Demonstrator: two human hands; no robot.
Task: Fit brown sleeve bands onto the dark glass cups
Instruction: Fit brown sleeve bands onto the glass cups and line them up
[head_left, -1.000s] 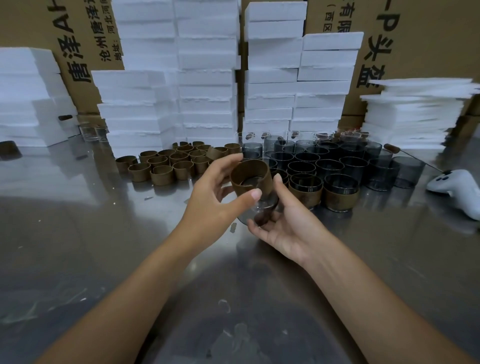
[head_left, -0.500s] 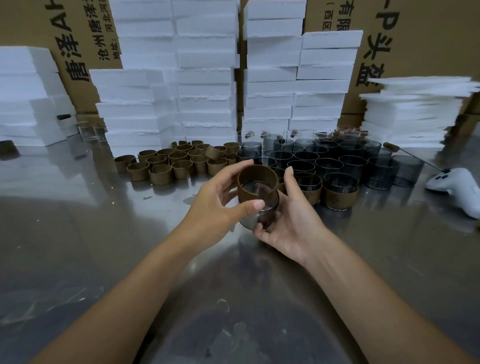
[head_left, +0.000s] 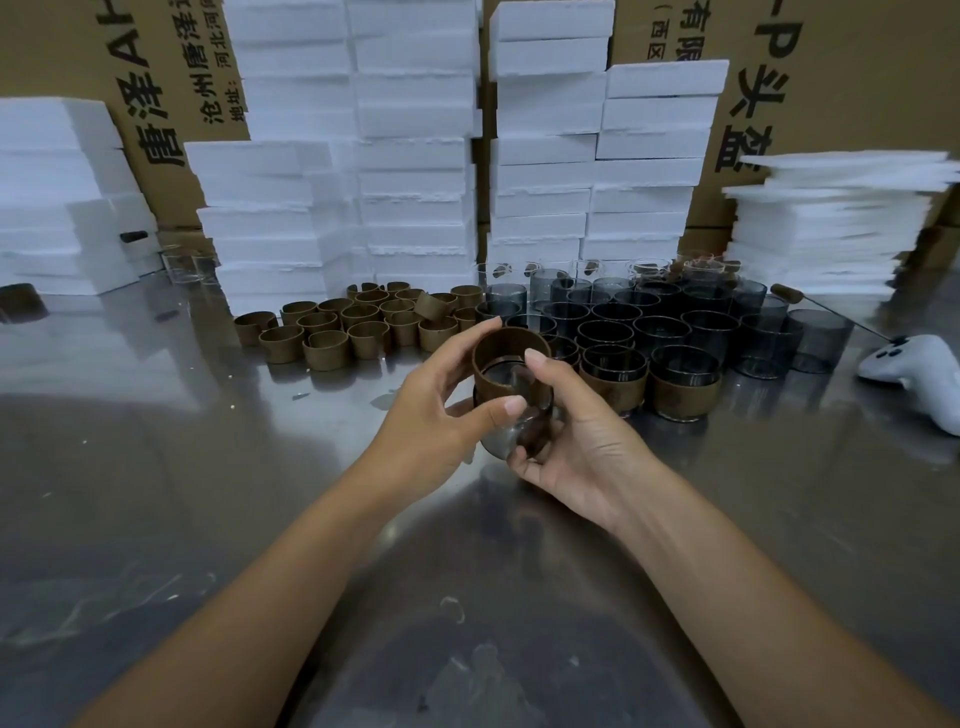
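I hold a dark glass cup (head_left: 506, 439) above the metal table, tilted toward me. My right hand (head_left: 576, 441) grips it from below and the side, forefinger up at the rim. A brown sleeve band (head_left: 501, 371) sits around the cup's upper part. My left hand (head_left: 441, 405) pinches this band between thumb and fingers. Behind stand several bare dark cups (head_left: 660, 317). Two cups wearing bands (head_left: 685, 389) stand at the front of that group. Several loose brown bands (head_left: 358, 325) lie to the left.
Stacks of white foam blocks (head_left: 415, 156) line the back, with cardboard boxes (head_left: 857, 78) behind them. A white controller (head_left: 919, 371) lies at the right. Two clear glasses (head_left: 187, 262) stand at the far left. A shiny metal table (head_left: 156, 493) spreads below.
The brown band has gone from tilted at the cup's mouth to sitting square around its upper part. My right forefinger has come up to the rim. Both hands drifted slightly right.
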